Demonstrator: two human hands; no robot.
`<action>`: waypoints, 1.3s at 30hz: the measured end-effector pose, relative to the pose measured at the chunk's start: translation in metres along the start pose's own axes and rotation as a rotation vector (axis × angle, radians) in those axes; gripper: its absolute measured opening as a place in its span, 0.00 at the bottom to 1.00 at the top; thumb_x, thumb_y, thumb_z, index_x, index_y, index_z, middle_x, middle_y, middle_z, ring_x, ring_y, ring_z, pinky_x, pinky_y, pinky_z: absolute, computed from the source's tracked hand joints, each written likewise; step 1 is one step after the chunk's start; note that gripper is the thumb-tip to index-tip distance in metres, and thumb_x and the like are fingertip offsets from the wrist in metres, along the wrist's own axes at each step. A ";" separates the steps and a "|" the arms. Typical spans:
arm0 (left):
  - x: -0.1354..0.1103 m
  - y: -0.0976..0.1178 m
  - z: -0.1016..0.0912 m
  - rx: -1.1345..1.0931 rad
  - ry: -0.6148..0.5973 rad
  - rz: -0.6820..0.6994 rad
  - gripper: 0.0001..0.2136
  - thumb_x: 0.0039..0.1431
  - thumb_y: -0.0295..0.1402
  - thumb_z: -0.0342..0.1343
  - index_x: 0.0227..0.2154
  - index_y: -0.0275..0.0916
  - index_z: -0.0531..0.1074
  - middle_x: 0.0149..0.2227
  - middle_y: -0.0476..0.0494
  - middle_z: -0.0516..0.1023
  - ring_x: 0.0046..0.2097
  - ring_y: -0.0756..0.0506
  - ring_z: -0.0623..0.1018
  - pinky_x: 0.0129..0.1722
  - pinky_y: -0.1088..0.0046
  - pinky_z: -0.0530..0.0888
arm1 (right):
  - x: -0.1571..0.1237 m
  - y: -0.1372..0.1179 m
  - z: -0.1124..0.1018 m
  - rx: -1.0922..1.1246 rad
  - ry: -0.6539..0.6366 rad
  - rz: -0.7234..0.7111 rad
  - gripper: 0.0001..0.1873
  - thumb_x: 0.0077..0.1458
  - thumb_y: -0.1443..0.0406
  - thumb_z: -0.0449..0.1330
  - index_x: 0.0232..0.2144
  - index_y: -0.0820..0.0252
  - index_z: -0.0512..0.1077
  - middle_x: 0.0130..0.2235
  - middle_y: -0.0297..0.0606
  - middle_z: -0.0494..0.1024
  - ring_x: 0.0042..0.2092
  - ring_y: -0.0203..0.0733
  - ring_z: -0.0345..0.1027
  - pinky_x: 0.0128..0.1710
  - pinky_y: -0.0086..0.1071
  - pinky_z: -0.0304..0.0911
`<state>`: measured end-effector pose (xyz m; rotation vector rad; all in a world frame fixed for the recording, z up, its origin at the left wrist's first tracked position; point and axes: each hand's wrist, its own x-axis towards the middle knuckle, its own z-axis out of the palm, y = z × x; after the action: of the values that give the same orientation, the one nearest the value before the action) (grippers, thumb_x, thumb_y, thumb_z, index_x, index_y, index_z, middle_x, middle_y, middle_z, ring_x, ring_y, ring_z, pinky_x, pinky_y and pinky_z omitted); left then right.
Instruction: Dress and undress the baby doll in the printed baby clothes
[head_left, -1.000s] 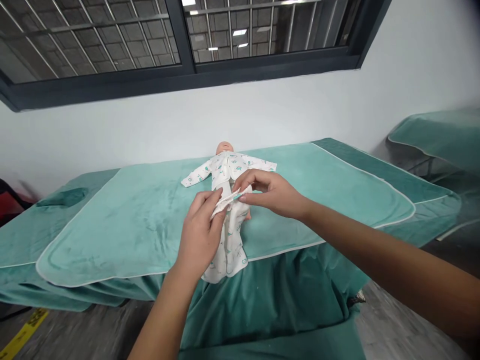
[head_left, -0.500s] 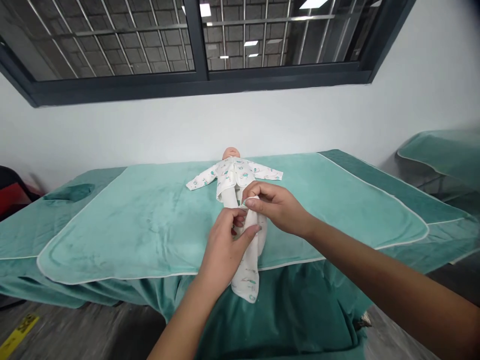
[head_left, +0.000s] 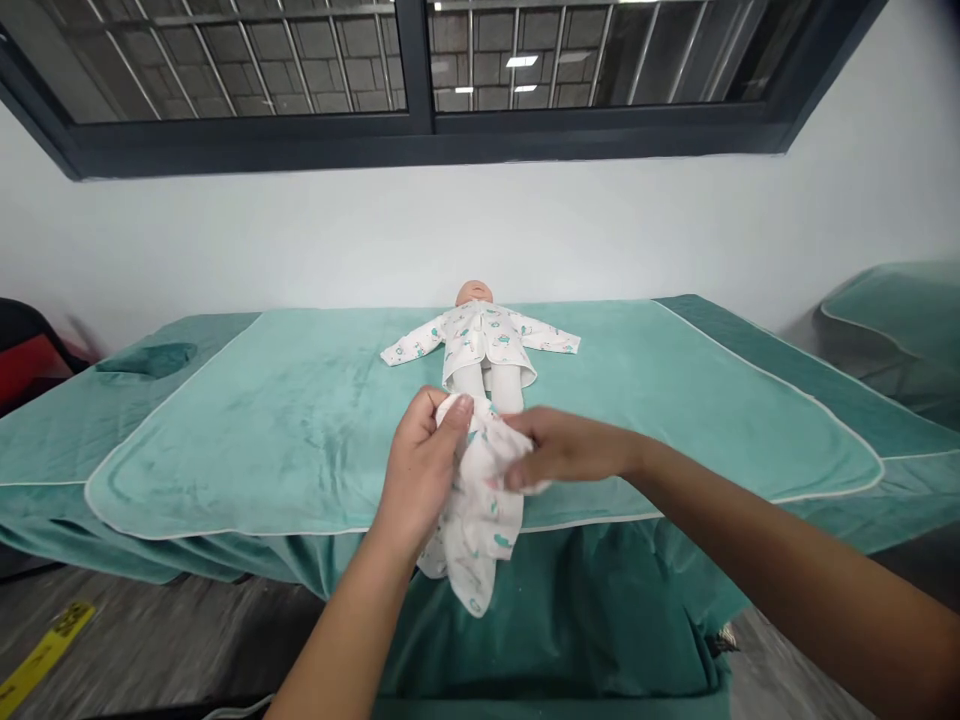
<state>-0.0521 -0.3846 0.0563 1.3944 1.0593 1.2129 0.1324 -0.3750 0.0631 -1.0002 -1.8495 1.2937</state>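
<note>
White printed baby pants (head_left: pixel 487 500) hang bunched between my hands, their lower ends dangling past the mat's front edge. My left hand (head_left: pixel 424 470) pinches the top of the cloth, thumb in front. On the other side, my right hand (head_left: pixel 559 450) has its thumb and fingers around the fabric; it is slightly blurred and some fingertips are hidden. Beyond them a baby doll (head_left: pixel 475 292) lies on its back, arms spread, in a matching printed jacket (head_left: pixel 484 335). Its white legs (head_left: pixel 507 385) point toward me, the lower parts hidden behind the pants and my hands.
The doll lies on a light green mat (head_left: pixel 300 430) with white piping, over a darker green bed cover (head_left: pixel 562 620). A white wall (head_left: pixel 337 240) and a barred window (head_left: pixel 431 125) stand behind. At the left is a red and black object (head_left: pixel 34 360).
My left hand has moved up and left to the top edge of the pants. My right hand has gone lower, and the cloth is more bunched. Both doll legs now show. The view has shifted slightly.
</note>
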 end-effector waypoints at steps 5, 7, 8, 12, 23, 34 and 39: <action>0.001 0.000 -0.006 -0.201 -0.151 -0.184 0.16 0.58 0.47 0.59 0.28 0.39 0.65 0.25 0.54 0.68 0.26 0.53 0.67 0.27 0.78 0.65 | -0.001 0.005 0.001 -0.020 -0.276 0.072 0.11 0.53 0.57 0.67 0.35 0.56 0.78 0.37 0.34 0.79 0.38 0.42 0.73 0.38 0.33 0.66; -0.002 -0.004 -0.013 -0.211 -0.317 -0.285 0.15 0.56 0.47 0.62 0.32 0.40 0.69 0.26 0.53 0.71 0.24 0.53 0.67 0.25 0.78 0.64 | 0.000 0.009 -0.002 0.101 -0.161 0.066 0.09 0.54 0.58 0.66 0.35 0.57 0.78 0.38 0.34 0.80 0.38 0.41 0.74 0.39 0.33 0.67; -0.004 -0.007 -0.016 -0.193 -0.430 -0.328 0.15 0.55 0.46 0.63 0.33 0.39 0.70 0.25 0.52 0.71 0.22 0.53 0.65 0.23 0.78 0.62 | 0.001 0.011 -0.004 0.192 -0.082 0.066 0.09 0.54 0.59 0.66 0.35 0.57 0.78 0.37 0.34 0.80 0.37 0.40 0.74 0.38 0.32 0.67; -0.009 -0.019 -0.024 -0.185 -0.651 -0.380 0.12 0.53 0.36 0.66 0.23 0.34 0.72 0.21 0.49 0.71 0.24 0.53 0.68 0.27 0.78 0.66 | 0.007 0.022 0.000 0.570 0.213 0.063 0.12 0.51 0.58 0.68 0.36 0.59 0.77 0.33 0.34 0.80 0.34 0.39 0.73 0.35 0.31 0.67; -0.004 -0.039 -0.017 -0.538 -0.060 -0.374 0.20 0.50 0.44 0.68 0.43 0.37 0.75 0.30 0.45 0.80 0.37 0.42 0.81 0.38 0.70 0.76 | -0.013 0.055 0.030 0.346 -0.341 0.268 0.23 0.44 0.57 0.73 0.41 0.62 0.79 0.40 0.39 0.81 0.43 0.45 0.74 0.44 0.36 0.68; -0.034 -0.057 -0.028 -0.369 -0.598 -0.524 0.22 0.49 0.36 0.70 0.47 0.35 0.77 0.44 0.38 0.82 0.45 0.38 0.80 0.46 0.66 0.75 | -0.020 0.083 0.054 0.979 0.284 0.137 0.17 0.53 0.53 0.67 0.37 0.60 0.76 0.34 0.38 0.79 0.33 0.39 0.72 0.35 0.32 0.67; -0.032 -0.073 -0.015 -0.579 -0.175 -0.490 0.22 0.46 0.35 0.71 0.44 0.33 0.75 0.41 0.36 0.82 0.42 0.38 0.81 0.43 0.65 0.77 | -0.041 0.098 0.086 0.886 0.022 0.247 0.24 0.49 0.51 0.70 0.43 0.61 0.77 0.38 0.40 0.81 0.38 0.42 0.74 0.43 0.36 0.68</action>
<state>-0.0720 -0.4030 -0.0204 0.7207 0.7766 0.9107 0.1006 -0.4278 -0.0594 -0.7338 -0.9408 1.9686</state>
